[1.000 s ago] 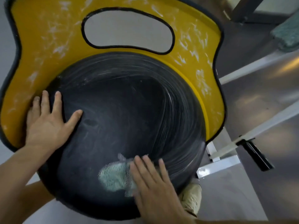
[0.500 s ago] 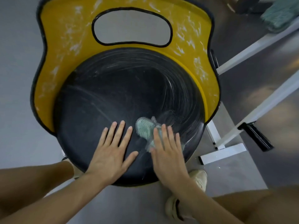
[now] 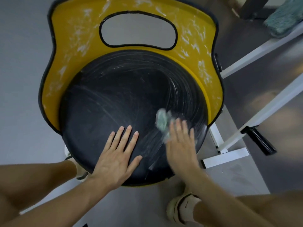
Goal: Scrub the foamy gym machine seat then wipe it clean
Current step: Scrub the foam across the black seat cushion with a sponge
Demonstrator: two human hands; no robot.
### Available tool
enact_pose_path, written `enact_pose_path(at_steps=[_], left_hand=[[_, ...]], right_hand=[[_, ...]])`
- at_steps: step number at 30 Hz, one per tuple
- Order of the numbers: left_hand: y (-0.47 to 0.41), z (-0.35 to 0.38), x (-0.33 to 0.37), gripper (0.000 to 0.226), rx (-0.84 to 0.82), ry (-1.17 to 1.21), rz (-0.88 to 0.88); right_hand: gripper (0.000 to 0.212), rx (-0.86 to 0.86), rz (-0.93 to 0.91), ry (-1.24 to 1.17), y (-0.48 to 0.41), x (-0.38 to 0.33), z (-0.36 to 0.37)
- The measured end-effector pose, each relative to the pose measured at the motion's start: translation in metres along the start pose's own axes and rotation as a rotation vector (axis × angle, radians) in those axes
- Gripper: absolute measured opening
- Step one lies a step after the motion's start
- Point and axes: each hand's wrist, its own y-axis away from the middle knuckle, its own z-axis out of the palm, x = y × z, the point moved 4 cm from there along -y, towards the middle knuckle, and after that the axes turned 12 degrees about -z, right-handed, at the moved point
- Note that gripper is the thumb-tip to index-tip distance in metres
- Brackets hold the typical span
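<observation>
Seat (image 3: 114, 99): round black pad, matte, streaked with thin white foam arcs that are densest toward its right side.

My left hand (image 3: 114, 159) lies flat on the seat's near edge, fingers straight and slightly spread, thumb out, holding nothing. My right hand (image 3: 180, 145), blurred, sits just right of it on the seat. Its fingers are straight and close together, pressing a pale green cloth (image 3: 161, 120) onto the pad, and the cloth bunches out past my fingertips.

A yellow panel (image 3: 68, 46) wraps the seat's far side and flanks. It is flecked with white foam and has a black-rimmed oval opening (image 3: 139, 30).

Grey floor (image 3: 19, 79) lies left of the seat. White frame bars (image 3: 246, 58) run right of the seat, one carrying a black grip (image 3: 260, 142). A teal fluffy item (image 3: 283, 22) lies far right of the seat. My pale shoe (image 3: 178, 208) stands on the floor just nearer than the seat
</observation>
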Motion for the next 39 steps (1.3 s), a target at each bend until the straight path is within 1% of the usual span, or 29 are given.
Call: enact_pose_path(at_steps=[4,6,8,9,11,14,16,19,22,24,25,27,29,32,34,36,39], left_hand=[[-0.002,0.001,-0.001,0.067,0.013,-0.002,0.018],[-0.004,0.001,-0.002,0.066,0.014,0.006,0.023],[-0.005,0.0,-0.002,0.065,0.021,0.026,0.022],[-0.007,0.0,-0.001,0.064,0.026,0.035,0.02],[-0.012,-0.001,-0.001,0.064,0.032,0.048,0.014],[-0.023,-0.002,-0.002,0.065,0.021,0.054,-0.008],[-0.032,-0.004,-0.001,0.066,0.017,0.053,-0.021],[-0.042,-0.006,0.0,0.066,0.009,0.058,-0.032],[-0.053,-0.007,0.001,0.065,-0.001,0.063,-0.06],[-0.06,-0.008,0.004,0.065,-0.005,0.072,-0.065],[-0.063,-0.008,0.006,0.065,-0.004,0.074,-0.066],[-0.069,-0.008,0.008,0.063,-0.003,0.08,-0.074],[-0.077,-0.009,0.011,0.063,-0.006,0.098,-0.073],[-0.092,-0.012,0.015,0.065,-0.016,0.121,-0.073],[-0.103,-0.017,0.019,0.066,-0.025,0.139,-0.086],[-0.115,-0.021,0.025,0.069,-0.055,0.143,-0.094],[-0.136,-0.028,0.035,0.075,-0.075,0.148,-0.097]], right_hand=[[0.074,-0.006,-0.203,-0.035,0.053,-0.069,0.017],[0.073,-0.011,-0.286,-0.044,0.06,-0.075,0.017],[0.072,-0.042,-0.335,-0.008,0.045,-0.061,0.013],[0.071,-0.062,-0.325,0.018,0.032,-0.049,0.01],[0.068,-0.076,-0.236,0.051,-0.006,-0.017,0.003],[0.063,-0.102,-0.09,-0.014,-0.065,0.024,-0.01],[0.061,-0.124,-0.034,-0.061,-0.087,0.033,-0.015],[0.063,-0.088,-0.021,-0.042,-0.063,0.012,-0.014],[0.067,-0.073,-0.144,-0.023,0.004,-0.026,-0.004],[0.066,-0.079,-0.212,-0.04,0.028,-0.029,0.002],[0.066,-0.091,-0.222,-0.029,0.027,-0.025,0.004],[0.066,-0.1,-0.187,0.016,0.003,-0.006,0.002],[0.065,-0.087,-0.1,0.024,-0.039,0.018,-0.009],[0.062,-0.078,0.042,-0.057,-0.105,0.056,-0.023],[0.062,-0.087,0.083,-0.102,-0.133,0.069,-0.031],[0.063,-0.069,0.112,-0.117,-0.134,0.068,-0.03],[0.065,-0.021,0.126,-0.095,-0.081,0.042,-0.017]])
